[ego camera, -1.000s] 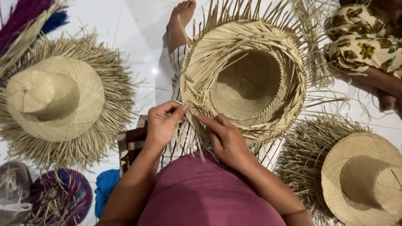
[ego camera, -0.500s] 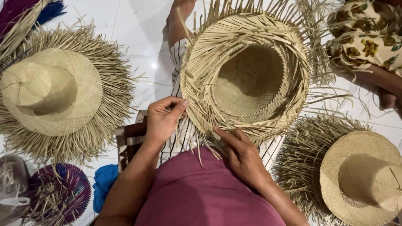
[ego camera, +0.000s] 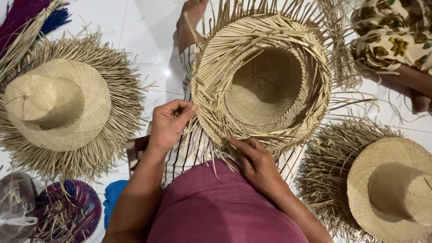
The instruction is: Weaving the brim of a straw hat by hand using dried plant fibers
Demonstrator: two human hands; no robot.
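At the far left, a bundle of purple and blue dyed straw (ego camera: 27,18) lies on the white tiled floor (ego camera: 135,27). Below it sits a finished pale straw hat with a fringed, untrimmed brim (ego camera: 58,103), crown up. At the near left a clear plastic bag (ego camera: 15,207) lies just beside a round purple and blue woven straw piece (ego camera: 67,209), with a blue cloth (ego camera: 112,200) next to that.

The left hand (ego camera: 168,123) has its grip closed on loose straw strands at the left edge of the half-woven, upturned straw hat (ego camera: 265,85), thumb pressed to forefinger. This hat rests on the person's lap, over a black-and-white striped cloth (ego camera: 189,153), its hollow crown facing up. The right hand (ego camera: 256,164) pinches strands at the hat's near rim, its grip closed on them.

At the near right stands another fringed pale straw hat (ego camera: 387,189). At the far right sits a second person in floral yellow-green fabric (ego camera: 391,36).
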